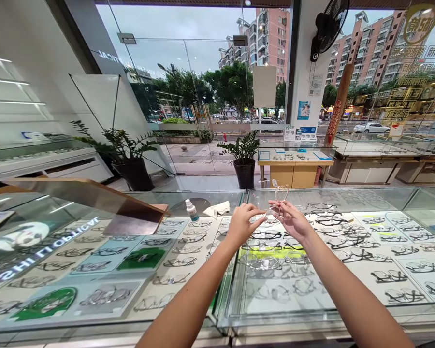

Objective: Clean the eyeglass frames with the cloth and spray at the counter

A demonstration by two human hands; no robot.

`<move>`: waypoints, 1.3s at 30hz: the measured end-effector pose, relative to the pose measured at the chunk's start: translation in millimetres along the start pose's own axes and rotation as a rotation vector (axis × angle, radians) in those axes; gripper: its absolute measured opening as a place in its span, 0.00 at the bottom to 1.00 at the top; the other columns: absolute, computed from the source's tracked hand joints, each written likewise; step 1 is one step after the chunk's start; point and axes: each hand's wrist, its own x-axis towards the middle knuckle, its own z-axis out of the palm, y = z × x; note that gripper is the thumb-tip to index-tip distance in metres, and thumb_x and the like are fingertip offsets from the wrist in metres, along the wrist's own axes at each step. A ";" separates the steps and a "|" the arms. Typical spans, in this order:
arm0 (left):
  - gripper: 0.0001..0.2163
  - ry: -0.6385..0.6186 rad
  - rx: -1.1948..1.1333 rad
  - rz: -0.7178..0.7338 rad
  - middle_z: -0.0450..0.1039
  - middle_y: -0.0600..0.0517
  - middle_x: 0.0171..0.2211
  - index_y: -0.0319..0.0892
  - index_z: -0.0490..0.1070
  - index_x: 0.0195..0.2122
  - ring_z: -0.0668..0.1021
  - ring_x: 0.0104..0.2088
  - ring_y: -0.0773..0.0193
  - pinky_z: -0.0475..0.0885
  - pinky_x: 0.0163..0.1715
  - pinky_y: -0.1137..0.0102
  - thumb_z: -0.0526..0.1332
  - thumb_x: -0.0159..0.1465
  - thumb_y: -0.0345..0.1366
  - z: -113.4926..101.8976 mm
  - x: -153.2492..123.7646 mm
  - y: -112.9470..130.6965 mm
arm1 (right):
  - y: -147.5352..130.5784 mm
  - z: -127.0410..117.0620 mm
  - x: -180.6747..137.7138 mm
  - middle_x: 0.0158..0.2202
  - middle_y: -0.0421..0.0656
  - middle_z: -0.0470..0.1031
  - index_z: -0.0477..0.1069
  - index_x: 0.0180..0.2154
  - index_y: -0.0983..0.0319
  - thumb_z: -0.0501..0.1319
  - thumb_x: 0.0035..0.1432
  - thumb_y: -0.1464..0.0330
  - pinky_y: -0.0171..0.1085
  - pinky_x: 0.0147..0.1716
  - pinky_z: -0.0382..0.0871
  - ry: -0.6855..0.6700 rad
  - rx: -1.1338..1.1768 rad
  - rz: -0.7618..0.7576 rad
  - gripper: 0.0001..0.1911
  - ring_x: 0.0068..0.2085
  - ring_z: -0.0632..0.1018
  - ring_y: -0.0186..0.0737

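A pair of thin-rimmed eyeglasses is held up above the glass display case, with a small pale tag near its far part. My right hand pinches the glasses near the middle of the frame. From the other side, my left hand has its fingertips closed at the nearer lens and rim. To the left, on the glass top, stand a small white spray bottle with a blue label and a folded cream cloth.
Under the glass top lie many rows of eyeglasses. A wooden-edged mirror or stand leans at left. Beyond are two potted plants, another display counter, glass doors and a wall fan.
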 end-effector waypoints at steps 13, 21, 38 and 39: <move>0.12 0.039 0.016 0.107 0.78 0.47 0.40 0.49 0.82 0.48 0.74 0.42 0.55 0.67 0.44 0.61 0.63 0.69 0.44 3.2 0.9 0.8 | -7.2 0.2 -2.9 0.48 0.41 0.85 0.79 0.32 0.55 0.79 0.46 0.59 0.45 0.57 0.71 -0.028 0.145 -0.015 0.14 0.52 0.81 0.44; 0.28 0.845 0.216 -0.441 0.66 0.37 0.61 0.41 0.64 0.66 0.68 0.64 0.44 0.60 0.65 0.49 0.62 0.63 0.33 -28.3 8.7 -51.7 | -13.9 -10.4 -0.4 0.47 0.37 0.85 0.81 0.31 0.52 0.80 0.46 0.59 0.39 0.53 0.73 -0.032 0.188 -0.045 0.12 0.49 0.82 0.38; 0.09 0.740 -0.066 -1.166 0.78 0.44 0.45 0.46 0.66 0.42 0.78 0.55 0.43 0.62 0.60 0.48 0.60 0.61 0.29 -34.6 -8.0 -127.9 | -13.5 -9.8 -2.1 0.47 0.40 0.85 0.80 0.30 0.52 0.80 0.44 0.56 0.45 0.57 0.70 -0.012 0.049 -0.109 0.14 0.54 0.80 0.44; 0.08 0.752 -0.077 -1.151 0.78 0.45 0.43 0.47 0.65 0.41 0.78 0.54 0.44 0.63 0.59 0.49 0.59 0.62 0.29 -35.9 -6.2 -126.2 | -13.6 -9.1 -2.5 0.47 0.40 0.85 0.80 0.30 0.53 0.80 0.43 0.56 0.46 0.58 0.70 0.003 0.024 -0.124 0.15 0.54 0.80 0.45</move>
